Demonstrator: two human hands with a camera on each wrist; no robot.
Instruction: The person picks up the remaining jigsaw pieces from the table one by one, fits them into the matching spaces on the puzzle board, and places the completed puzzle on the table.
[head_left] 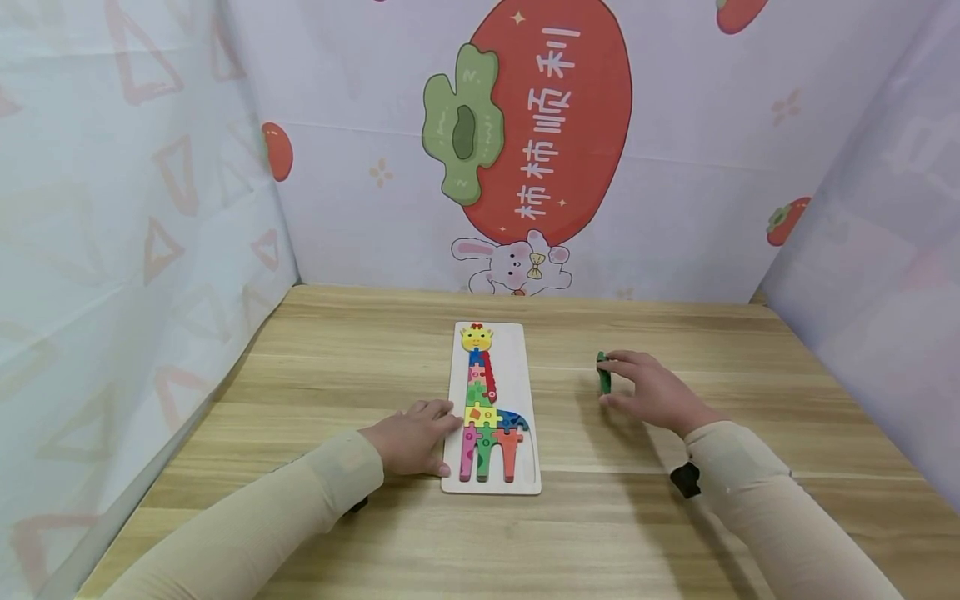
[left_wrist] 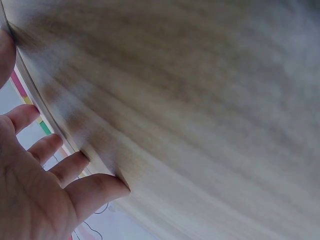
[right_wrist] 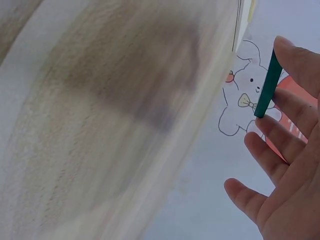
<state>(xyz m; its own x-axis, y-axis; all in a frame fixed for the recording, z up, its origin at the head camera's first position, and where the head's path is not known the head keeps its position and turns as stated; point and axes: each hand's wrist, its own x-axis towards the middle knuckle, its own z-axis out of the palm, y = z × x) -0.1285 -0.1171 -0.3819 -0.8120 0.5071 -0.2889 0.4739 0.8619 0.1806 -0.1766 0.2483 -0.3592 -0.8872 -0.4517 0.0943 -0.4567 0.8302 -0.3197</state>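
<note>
A pale wooden giraffe puzzle board (head_left: 517,350) lies on the table, with a yellow head piece (head_left: 476,337) at its far end. Pink, green and orange leg pieces (head_left: 510,458) sit at its near end, and bare recess shows beside the orange one. Fingertips and thumb of my left hand (head_left: 412,437) touch the board's left edge, the fingers loosely extended. Right of the board, above the table, my right hand (head_left: 652,392) pinches a green puzzle piece (right_wrist: 270,82) between thumb and fingers. The piece stands nearly on edge, so its face is hardly visible.
The wood-grain table (head_left: 360,350) reaches back to a white cloth wall (head_left: 360,225) printed with a persimmon and a rabbit. More cloth hangs along the left and right sides.
</note>
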